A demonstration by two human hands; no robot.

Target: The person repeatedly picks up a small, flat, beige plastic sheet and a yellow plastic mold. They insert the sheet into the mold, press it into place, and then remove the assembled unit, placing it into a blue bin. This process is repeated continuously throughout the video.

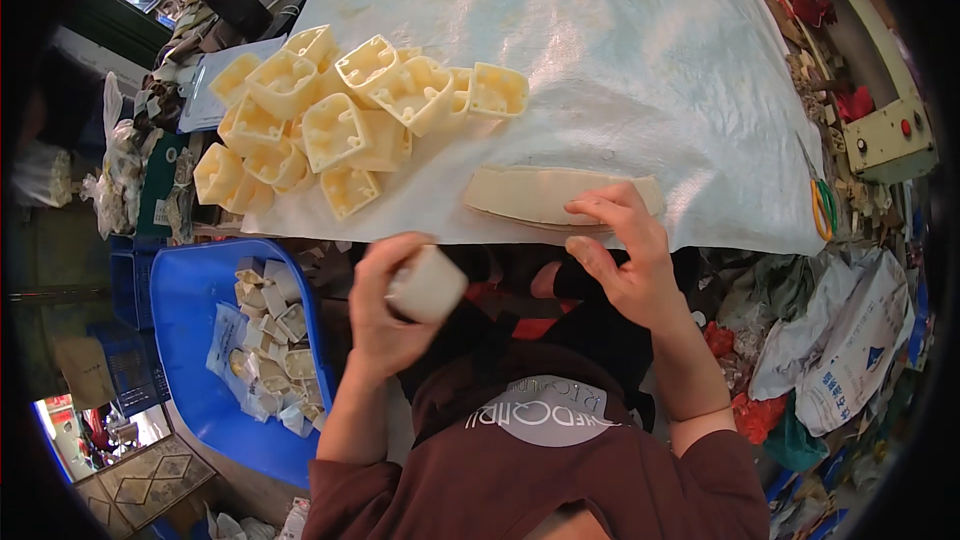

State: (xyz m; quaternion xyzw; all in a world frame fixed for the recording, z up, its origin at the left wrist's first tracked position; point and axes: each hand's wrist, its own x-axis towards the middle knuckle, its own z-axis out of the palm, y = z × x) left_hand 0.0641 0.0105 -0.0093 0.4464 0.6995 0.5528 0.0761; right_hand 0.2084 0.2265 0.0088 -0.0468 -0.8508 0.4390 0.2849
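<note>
My left hand (385, 305) is closed round a smooth, cream block-shaped piece (428, 285) in front of the table edge. It is slightly blurred, and I cannot make out its far side. Farther right, my right hand (630, 260) is open, thumb and fingers apart. Its fingertips are over the right part of a stack of long, curved cream strips (530, 195) near the table's front edge; whether they touch it I cannot tell. To the left on the table lies a heap of hollow pale-yellow plastic shells (335, 135), rounded and box-like, with small pegs inside.
A whitish sheet (640, 60) covers the table. Below its left edge stands a blue tub (190, 370) with cream pieces and clear bags. Scissors (823, 208) with green and orange handles lie at the right edge. Plastic sacks (830, 340) crowd the lower right.
</note>
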